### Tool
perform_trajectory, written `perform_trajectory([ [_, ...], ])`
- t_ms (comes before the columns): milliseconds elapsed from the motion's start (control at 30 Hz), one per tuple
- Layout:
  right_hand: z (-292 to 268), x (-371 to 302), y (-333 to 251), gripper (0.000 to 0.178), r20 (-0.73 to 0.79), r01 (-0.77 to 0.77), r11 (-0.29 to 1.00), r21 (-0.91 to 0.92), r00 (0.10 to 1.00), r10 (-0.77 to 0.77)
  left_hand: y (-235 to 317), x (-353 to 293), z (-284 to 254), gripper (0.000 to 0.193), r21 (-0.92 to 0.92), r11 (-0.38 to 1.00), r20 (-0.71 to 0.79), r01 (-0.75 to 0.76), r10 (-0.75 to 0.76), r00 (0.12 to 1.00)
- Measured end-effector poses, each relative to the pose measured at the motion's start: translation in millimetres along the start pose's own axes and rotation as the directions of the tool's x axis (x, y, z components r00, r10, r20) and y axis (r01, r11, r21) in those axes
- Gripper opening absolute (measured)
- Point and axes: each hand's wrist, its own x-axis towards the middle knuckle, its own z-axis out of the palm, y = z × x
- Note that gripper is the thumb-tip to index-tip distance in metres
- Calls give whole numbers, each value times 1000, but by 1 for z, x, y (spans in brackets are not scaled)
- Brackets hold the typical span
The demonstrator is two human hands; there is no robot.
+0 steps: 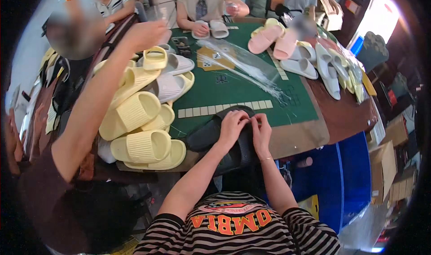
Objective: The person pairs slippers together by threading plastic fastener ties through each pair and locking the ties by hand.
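A pair of black slippers lies at the near edge of the table, right in front of me. My left hand rests over the slippers with its fingers bent into a pinch. Close against it, my right hand also pinches, its fingertips meeting the left ones above the black strap. Whatever sits between the fingertips is too small or hidden to make out. Just beyond the hands runs a printed row of white tiles on the green table mat.
Yellow slippers are piled to my left, with a co-worker's arm reaching above them. Clear plastic strands lie mid-table. Pink slippers and white slippers stand far right. A blue bin is below the right edge.
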Motion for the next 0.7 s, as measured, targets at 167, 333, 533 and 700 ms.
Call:
perform_trajectory([
  [167,-1,-1,9,10,12,29,996,83,999,-30,7,1,-2,7,22,1000,34,14,-14,999],
  [333,-7,-6,2,11,-114,-82,979,187,988,104,2,-4,4,7,24,998,5,52,-52,999],
  [533,-1,-5,11,11,62,38,999,13,997,-38,-2,-5,3,10,71,997,-8,-6,6,1000],
  [700,-8,-7,6,12,-163,-68,964,257,980,113,0,-1,5,8,58,996,53,71,-75,996],
])
